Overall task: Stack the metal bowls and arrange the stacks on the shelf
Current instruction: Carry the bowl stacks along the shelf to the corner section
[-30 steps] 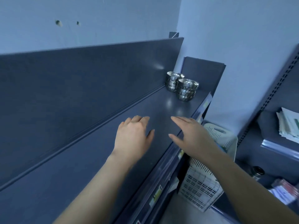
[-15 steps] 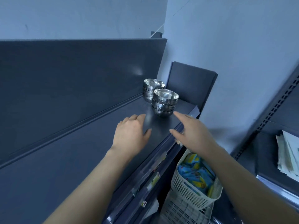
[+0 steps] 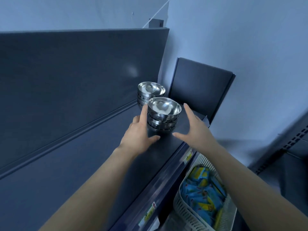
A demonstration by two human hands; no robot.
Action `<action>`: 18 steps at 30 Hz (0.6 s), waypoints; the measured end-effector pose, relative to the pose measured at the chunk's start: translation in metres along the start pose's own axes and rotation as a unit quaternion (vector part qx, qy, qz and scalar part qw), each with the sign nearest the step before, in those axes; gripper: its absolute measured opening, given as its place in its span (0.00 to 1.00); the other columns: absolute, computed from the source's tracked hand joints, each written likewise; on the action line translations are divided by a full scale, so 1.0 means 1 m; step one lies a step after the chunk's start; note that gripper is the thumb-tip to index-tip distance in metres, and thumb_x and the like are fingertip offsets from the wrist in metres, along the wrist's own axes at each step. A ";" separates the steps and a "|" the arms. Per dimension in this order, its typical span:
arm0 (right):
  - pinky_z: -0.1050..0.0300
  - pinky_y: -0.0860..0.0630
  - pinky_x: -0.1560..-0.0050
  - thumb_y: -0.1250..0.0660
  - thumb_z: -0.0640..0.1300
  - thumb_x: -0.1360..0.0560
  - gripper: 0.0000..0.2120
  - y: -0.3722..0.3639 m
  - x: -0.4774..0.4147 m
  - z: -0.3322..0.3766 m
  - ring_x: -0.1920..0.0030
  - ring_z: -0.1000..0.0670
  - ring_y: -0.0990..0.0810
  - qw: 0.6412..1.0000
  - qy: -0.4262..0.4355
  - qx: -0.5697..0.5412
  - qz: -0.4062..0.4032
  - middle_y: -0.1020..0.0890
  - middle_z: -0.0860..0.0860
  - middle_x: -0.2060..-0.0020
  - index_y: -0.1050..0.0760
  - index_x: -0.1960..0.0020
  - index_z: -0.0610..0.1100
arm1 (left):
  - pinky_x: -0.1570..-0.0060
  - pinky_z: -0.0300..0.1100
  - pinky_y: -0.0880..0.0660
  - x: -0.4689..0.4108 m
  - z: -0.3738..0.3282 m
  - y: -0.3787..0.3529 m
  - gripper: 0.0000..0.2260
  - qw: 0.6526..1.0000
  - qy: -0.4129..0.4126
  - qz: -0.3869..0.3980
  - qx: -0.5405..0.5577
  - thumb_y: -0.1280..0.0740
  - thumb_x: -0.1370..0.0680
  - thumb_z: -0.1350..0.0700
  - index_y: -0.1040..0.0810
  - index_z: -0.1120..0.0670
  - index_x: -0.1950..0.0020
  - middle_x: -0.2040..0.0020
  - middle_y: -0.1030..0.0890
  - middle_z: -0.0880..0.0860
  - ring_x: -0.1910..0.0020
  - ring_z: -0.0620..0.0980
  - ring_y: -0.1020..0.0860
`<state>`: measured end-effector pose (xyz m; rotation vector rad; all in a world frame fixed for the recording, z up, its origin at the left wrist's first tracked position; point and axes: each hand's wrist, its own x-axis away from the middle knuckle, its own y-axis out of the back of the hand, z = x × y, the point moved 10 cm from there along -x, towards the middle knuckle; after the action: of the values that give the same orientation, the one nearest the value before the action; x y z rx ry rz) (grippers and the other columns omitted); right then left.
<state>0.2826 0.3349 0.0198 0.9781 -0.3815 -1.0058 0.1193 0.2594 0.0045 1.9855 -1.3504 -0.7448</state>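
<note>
The bowls look all stacked. The near stack (image 3: pixel 164 115) and far stack (image 3: pixel 150 90), at its 11 o'clock, stand on the shelf (image 3: pixel 83 164). The left hand (image 3: pixel 139 130), open, touches the near stack at 9 o'clock. The right hand (image 3: pixel 195 124) waits open at 3 o'clock, holding nothing. Maybe only tidying is left.

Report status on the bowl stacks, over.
Both hands open: left hand fingers against near stack, right hand just off its right side. Both stacks upright on shelf. Nothing between hands and near stack; far stack close behind.
</note>
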 end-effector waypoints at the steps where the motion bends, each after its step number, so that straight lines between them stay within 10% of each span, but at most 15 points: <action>1: 0.56 0.37 0.34 0.26 0.53 0.28 0.51 -0.004 -0.007 -0.003 0.26 0.50 0.37 1.000 0.001 -0.018 0.007 0.38 0.51 0.24 0.60 0.21 0.56 | 0.44 0.43 0.32 -0.008 0.001 -0.004 0.51 1.000 -0.002 0.007 0.026 0.26 0.29 0.50 0.64 0.38 0.25 0.30 0.35 0.54 0.35 0.54 0.30; 18: 0.82 0.33 0.52 0.21 0.43 0.33 0.54 -0.038 -0.039 -0.011 0.53 0.76 0.28 0.981 0.003 -0.189 0.040 0.30 0.70 0.48 0.55 0.23 0.62 | 0.36 0.44 0.29 -0.035 0.023 -0.013 0.50 0.984 -0.020 0.008 0.174 0.24 0.30 0.60 0.58 0.31 0.27 0.33 0.27 0.49 0.37 0.45 0.26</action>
<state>0.2498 0.3665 -0.0121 0.6180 -0.2116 -0.9585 0.0989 0.2925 -0.0167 2.2323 -1.6079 -0.5712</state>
